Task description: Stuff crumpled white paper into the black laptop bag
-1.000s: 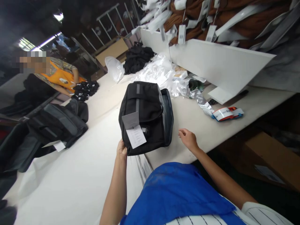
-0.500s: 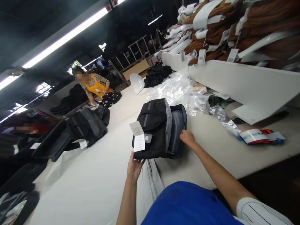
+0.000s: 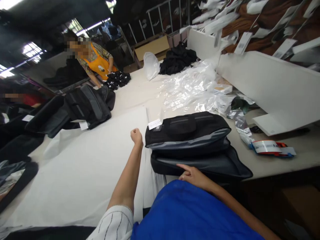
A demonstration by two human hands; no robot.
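A black backpack [image 3: 182,128] with a grey lining lies on its side on the table in front of me, its large compartment gaping towards my body. My right hand [image 3: 196,177] is at the lower panel's near edge, index finger stretched along it and the other fingers loosely bent. Left of the backpack, my left hand [image 3: 136,136] is closed in a fist above white paper sheets [image 3: 110,156]; whatever it may hold is hidden. A white printed tag [image 3: 155,124] hangs at the backpack's left end.
Crumpled clear plastic bags [image 3: 192,88] lie behind the backpack. A tape roll [image 3: 271,147] sits at right, near a white board [image 3: 270,80]. More black backpacks [image 3: 86,105] lie at left. A co-worker in an orange apron [image 3: 97,65] stands across the table.
The backpack has turned so that its opening faces me. My left hand has left its bottom edge and closed to the left; my right hand has moved nearer my body.
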